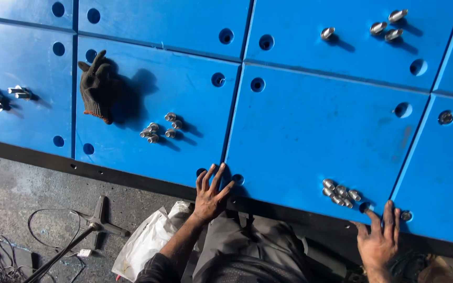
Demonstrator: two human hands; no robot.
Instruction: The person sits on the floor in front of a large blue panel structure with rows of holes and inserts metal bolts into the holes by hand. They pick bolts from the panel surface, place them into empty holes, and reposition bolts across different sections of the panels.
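— Resting on the near edge of the large blue plastic panels (310,131), the left hand (211,194) lies flat, fingers spread, holding nothing. And the right?

— The right hand (379,242) is likewise spread and empty, fingertips at a recessed hole; the wrist is cut off by the frame.

— Nearest items?

— A cluster of short silver metal bolts (340,192) lies just beside the right hand. A dark knitted work glove (98,86) lies well apart on another panel. What the holes contain is hard to make out.
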